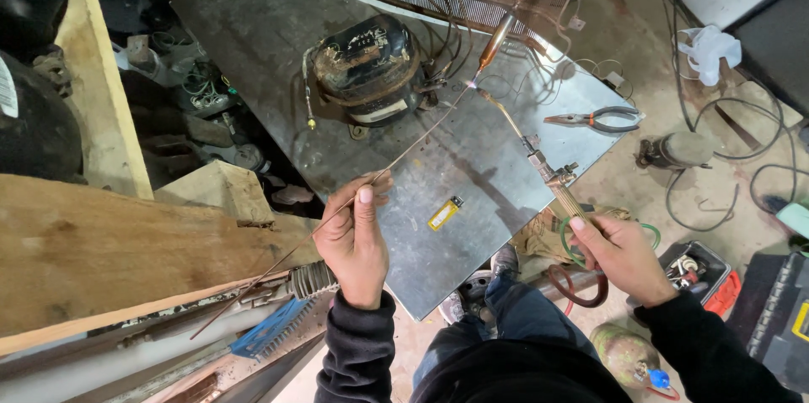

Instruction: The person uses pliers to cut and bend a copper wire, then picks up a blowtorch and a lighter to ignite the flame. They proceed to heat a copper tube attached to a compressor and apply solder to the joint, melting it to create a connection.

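A black compressor (368, 68) sits on the grey metal surface (253, 24), and just to its right a small flame burns where the tip of a brass torch (539, 165) meets a copper tube (495, 39). The right hand (619, 253) grips the torch handle, while the left hand (354, 239) pinches a thin rod (404, 154) whose far end reaches that flame. A yellow lighter (444, 213) lies below the compressor, and pliers (594, 120) lie well to its right.
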